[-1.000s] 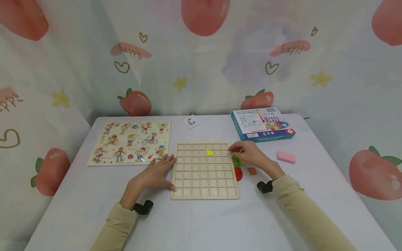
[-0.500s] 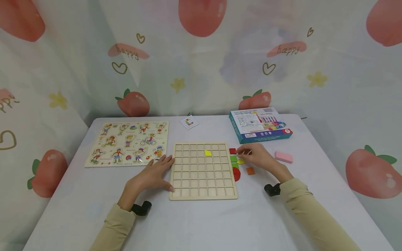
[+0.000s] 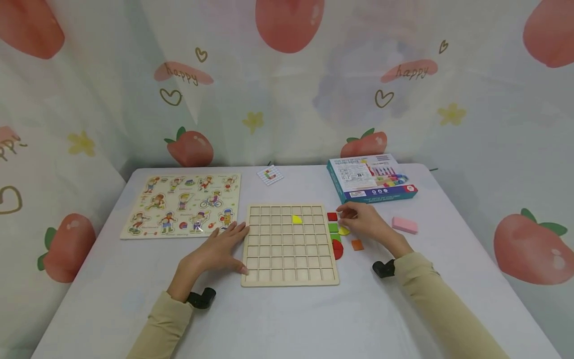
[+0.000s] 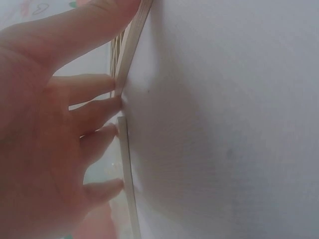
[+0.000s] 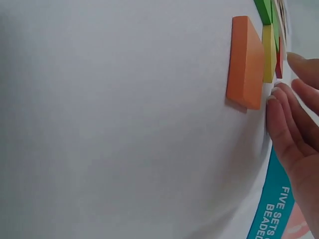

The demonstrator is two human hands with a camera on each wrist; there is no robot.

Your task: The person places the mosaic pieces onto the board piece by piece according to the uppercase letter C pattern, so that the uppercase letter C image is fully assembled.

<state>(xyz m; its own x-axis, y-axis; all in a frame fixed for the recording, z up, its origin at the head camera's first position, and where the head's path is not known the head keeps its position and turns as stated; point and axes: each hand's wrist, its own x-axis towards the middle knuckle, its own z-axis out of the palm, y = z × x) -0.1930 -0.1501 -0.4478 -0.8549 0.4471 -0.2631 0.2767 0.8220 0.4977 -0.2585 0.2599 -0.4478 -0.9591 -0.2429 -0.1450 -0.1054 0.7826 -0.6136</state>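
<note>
A wooden grid board lies flat in the middle of the table, with one yellow quarter-round piece in an upper cell. My left hand rests at the board's left edge, its fingers spread and the thumb near the lower corner. Beyond the right edge my right hand hovers low, thumb and fingers apart with nothing between them. Close to its fingertips are a red square and a yellow rounded piece. Green pieces and red rounded pieces lie along that edge. An orange square sits nearer the wrist.
A picture puzzle board lies at the left, its corner near my left fingers. Behind the grid board is a small patterned card. A teal-sided box stands at the back right, with a pink block in front of it.
My right hand has drawn back to the right from the board's upper right edge, and the red square now shows there. The left hand stays on the board's left edge.
</note>
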